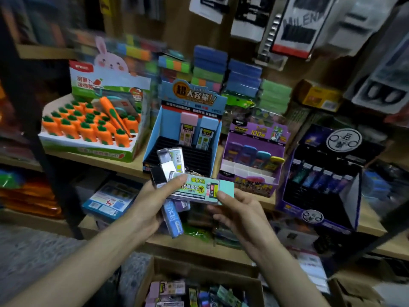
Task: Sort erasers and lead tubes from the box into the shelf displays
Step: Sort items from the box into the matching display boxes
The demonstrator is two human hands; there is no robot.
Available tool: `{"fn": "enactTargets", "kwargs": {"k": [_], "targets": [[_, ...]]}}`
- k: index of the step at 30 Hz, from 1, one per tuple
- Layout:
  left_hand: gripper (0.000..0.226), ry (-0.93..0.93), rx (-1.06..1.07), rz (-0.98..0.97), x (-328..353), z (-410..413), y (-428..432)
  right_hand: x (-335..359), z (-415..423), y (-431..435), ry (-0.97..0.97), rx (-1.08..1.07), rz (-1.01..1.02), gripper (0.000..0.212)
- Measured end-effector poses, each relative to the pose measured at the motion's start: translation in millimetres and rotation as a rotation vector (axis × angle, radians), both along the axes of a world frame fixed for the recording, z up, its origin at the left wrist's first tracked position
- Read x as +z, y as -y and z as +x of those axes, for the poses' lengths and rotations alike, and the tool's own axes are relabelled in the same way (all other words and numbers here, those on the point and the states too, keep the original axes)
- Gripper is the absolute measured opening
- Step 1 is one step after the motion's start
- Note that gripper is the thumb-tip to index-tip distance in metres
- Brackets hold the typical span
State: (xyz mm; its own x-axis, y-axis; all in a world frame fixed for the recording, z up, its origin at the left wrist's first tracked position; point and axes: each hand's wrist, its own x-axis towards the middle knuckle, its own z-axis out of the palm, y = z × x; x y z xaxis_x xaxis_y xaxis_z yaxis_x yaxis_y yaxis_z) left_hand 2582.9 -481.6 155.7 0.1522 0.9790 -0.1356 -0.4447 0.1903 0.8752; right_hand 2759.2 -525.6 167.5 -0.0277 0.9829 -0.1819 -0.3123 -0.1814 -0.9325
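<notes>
In front of the wooden shelf, the left hand grips a fanned bundle of lead tubes, its thumb lying across the top one. That mint-capped tube lies sideways between both hands, and the right hand pinches its cap end between thumb and fingers. Just behind the hands, the blue display box on the shelf holds 2 upright tubes at its back, a pink-capped tube and a blue-capped tube. Left of it sits a tray of carrot erasers; right of it stands a purple display. Below the forearms, an open cardboard box holds more tubes, blurred.
</notes>
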Motion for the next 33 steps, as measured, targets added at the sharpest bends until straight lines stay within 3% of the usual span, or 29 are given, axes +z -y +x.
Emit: {"fn": "enactTargets", "kwargs": {"k": [3,7,11,22,26,33], "targets": [[0.036,0.040,0.065,-0.053,-1.1,-8.8,-7.1,4.2,-15.7,-18.0,0.131,-0.121,0.034,0.019],[0.036,0.133,0.127,-0.073,-2.3,-22.9,-14.8,20.4,-20.0,-43.3,0.191,-0.125,0.084,0.016],[0.040,0.086,0.170,0.010,-5.3,-36.6,-20.4,46.4,-14.2,-75.4,0.363,-0.150,0.211,0.014],[0.028,-0.115,0.264,0.193,-6.6,-61.8,-24.9,90.6,-69.2,-194.8,1.363,-0.071,0.767,0.020],[0.036,-0.150,0.235,0.214,-5.3,-65.6,-24.6,76.4,-78.7,-205.3,1.484,-0.015,0.799,0.020],[0.034,-0.169,0.211,0.217,-4.0,-69.4,-24.4,77.9,-81.0,-213.9,1.471,0.070,0.723,0.021]]}}
